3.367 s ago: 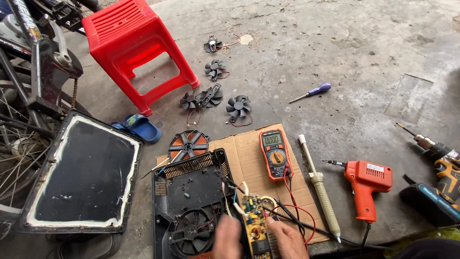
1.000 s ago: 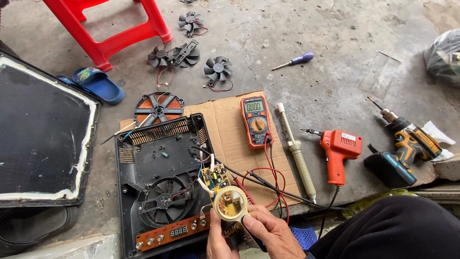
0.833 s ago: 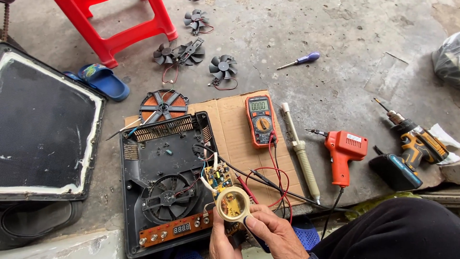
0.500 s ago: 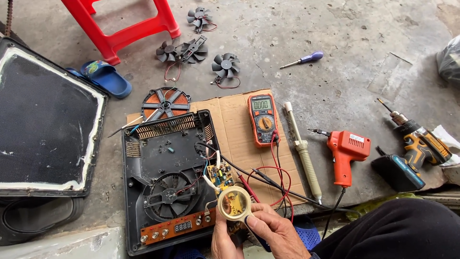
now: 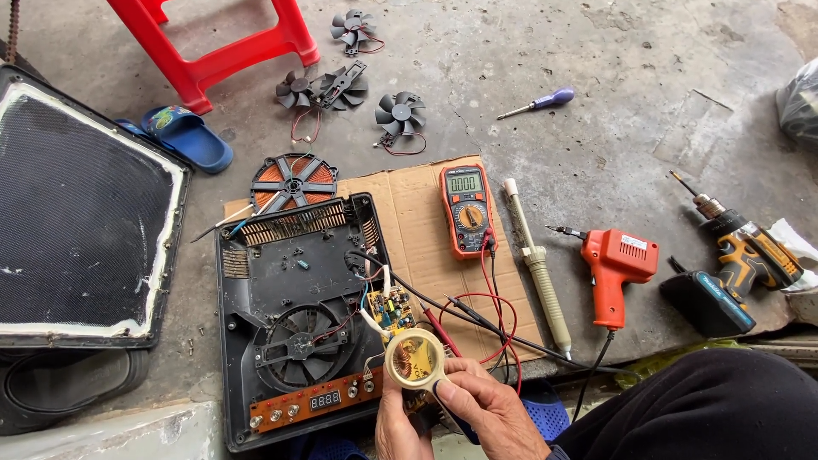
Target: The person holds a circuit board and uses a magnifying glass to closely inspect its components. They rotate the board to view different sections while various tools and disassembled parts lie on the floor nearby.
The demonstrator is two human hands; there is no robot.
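The right hand (image 5: 490,409) is closed around the dark handle of a small round magnifying glass (image 5: 415,359), holding its pale-rimmed lens flat over the near end of a yellow circuit board (image 5: 394,313). The left hand (image 5: 399,422) sits just beside it at the near edge of the view, fingers curled up against the lens rim and the board's near edge; whether it actually grips the board cannot be told.

The board lies over the right side of an opened black induction cooker base (image 5: 281,281), wires running from it into the housing. A black cooling fan (image 5: 300,347) sits to its left, and an orange control strip (image 5: 311,402) runs along the near edge. To the right, red and black probe leads (image 5: 477,319) lie on a sheet of cardboard (image 5: 417,221) and run to an orange multimeter (image 5: 467,209), with a pale desoldering pump (image 5: 537,264) beside it and an orange soldering gun (image 5: 615,268) further right.

By the look of it, the step in hand is close inspection of the board. A further move would seem to call for keeping the lens steady at focus and tracking slowly across the parts, with the probes close by for testing anything suspect.
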